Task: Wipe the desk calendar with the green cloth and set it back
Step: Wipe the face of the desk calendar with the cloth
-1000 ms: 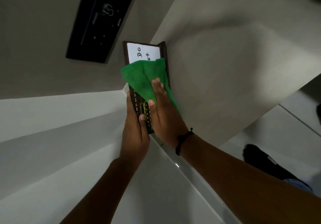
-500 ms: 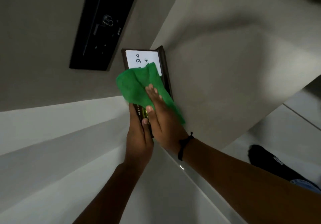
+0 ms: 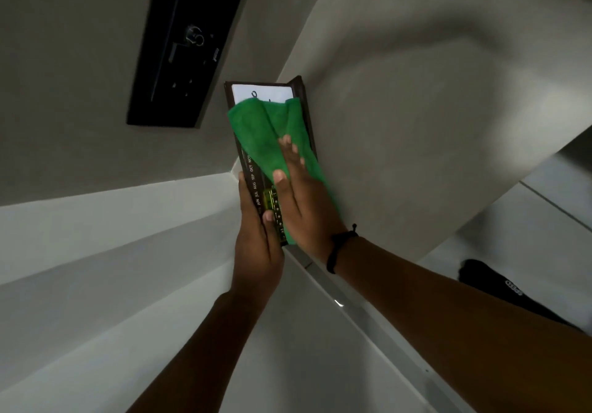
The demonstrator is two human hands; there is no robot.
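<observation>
Bright green cloth (image 3: 269,130); dark brown calendar (image 3: 250,172) — white card, gold month lettering. Black panel (image 3: 179,47), black wristband (image 3: 336,249), grey wall (image 3: 80,92).

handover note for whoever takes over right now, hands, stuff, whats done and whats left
Left hand: grips the lower end of the calendar, thumb on its front edge.
Right hand: flat, fingers straight, pressing the cloth against the calendar's face.
Things: the calendar is held up in front of the wall corner; the cloth covers most of its face, and the white card at the top is uncovered.
Done: calendar picked up, cloth on it, wiping under way.
Left: wipe the top card and the edges, then set the calendar back.
</observation>
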